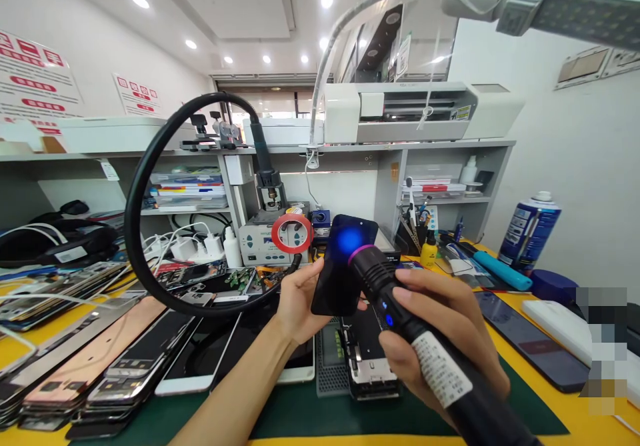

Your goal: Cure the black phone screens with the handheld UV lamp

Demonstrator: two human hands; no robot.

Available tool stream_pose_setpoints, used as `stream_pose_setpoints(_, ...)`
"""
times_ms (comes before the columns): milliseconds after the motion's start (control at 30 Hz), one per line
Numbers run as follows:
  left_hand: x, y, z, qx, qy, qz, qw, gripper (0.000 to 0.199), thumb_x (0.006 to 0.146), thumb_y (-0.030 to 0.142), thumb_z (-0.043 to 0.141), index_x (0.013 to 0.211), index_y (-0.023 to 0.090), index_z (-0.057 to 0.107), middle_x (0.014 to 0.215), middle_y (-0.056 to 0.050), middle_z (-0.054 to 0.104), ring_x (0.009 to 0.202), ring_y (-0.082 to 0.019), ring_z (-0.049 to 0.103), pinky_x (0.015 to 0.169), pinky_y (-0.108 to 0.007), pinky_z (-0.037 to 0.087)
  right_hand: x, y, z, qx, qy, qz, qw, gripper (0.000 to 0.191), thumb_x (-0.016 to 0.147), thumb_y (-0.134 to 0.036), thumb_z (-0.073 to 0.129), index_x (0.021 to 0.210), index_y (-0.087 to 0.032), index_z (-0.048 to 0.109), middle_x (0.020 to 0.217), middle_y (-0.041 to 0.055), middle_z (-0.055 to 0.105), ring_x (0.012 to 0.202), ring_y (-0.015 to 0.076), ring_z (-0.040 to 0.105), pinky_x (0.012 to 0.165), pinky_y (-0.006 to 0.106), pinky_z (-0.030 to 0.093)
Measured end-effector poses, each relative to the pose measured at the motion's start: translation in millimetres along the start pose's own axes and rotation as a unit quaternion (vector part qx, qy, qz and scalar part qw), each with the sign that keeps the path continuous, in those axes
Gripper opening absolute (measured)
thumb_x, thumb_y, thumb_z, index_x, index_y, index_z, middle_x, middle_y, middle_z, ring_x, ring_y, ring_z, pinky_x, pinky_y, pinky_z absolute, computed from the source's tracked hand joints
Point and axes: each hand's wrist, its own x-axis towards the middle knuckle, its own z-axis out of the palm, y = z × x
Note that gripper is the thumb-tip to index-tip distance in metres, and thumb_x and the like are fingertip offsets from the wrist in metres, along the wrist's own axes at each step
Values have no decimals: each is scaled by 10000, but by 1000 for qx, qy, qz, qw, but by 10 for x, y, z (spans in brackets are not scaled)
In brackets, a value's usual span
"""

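Observation:
A dark, glossy phone screen panel (333, 293) is held up, tilted, over the bench, with my left hand (299, 305) closed around its left and lower edges. My right hand (450, 319) grips a black flashlight (383, 283) with a purple ring at its head and a white label on its body. Its head points at the panel, and a blue-violet spot glows on the upper part. Below them, an opened phone (370, 353) with exposed inner parts lies beside a grey perforated pad (330, 366) on the green mat (300, 409).
Stacks of phone screens and parts (130, 359) cover the left side. A hot-air station (255, 236) stands behind, its black hose (134, 226) looping over the bench; a red tape roll (293, 219) is before it. At right are a spray can (530, 233) and a dark phone (535, 343).

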Motion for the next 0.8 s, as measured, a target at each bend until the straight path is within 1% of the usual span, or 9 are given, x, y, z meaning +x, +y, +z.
stream_pose_setpoints(67,-5,1,13,11,-35,-5,999,478,981,413,468,1115,57,759,1033,-195,757,926,-341,717,887,-494,516,-1,33,2,7,18,24,1000,277,874,-234,722,1105,-101,647,1128,148,657,1037,198,658,873,332,579)
stream_pose_setpoints(133,-9,5,24,14,-48,-3,999,491,996,407,440,1133,57,756,1074,-203,750,937,-338,716,888,-495,517,-10,59,3,10,27,39,999,284,865,-222,735,1110,-107,649,1149,149,653,1042,197,653,883,335,570)
stream_pose_setpoints(233,-11,11,30,13,-52,-3,999,492,998,400,434,1130,53,757,1105,-208,744,939,-333,714,889,-491,520,-19,69,1,11,28,51,998,292,853,-192,745,1116,-113,649,1163,149,651,1028,196,657,890,346,569)
stream_pose_setpoints(467,3,12,-2,17,-60,-5,998,511,995,406,435,1179,39,739,1114,-225,736,951,-335,711,878,-481,538,-34,30,24,15,24,72,997,316,851,-198,744,1151,-166,649,1190,123,641,1043,213,660,877,361,579)
stream_pose_setpoints(600,-1,6,-17,17,-67,-1,998,516,1006,394,407,1192,42,735,1111,-226,735,953,-336,711,873,-481,543,-44,40,29,19,29,70,997,337,849,-212,747,1167,-169,645,1205,122,638,1031,213,660,864,358,579)
stream_pose_setpoints(800,5,0,-10,17,-65,-6,998,514,1003,391,415,1194,34,732,1140,-235,726,960,-340,713,882,-486,546,-27,41,33,11,32,68,997,325,851,-228,742,1160,-192,645,1191,110,649,1020,208,660,878,369,564)
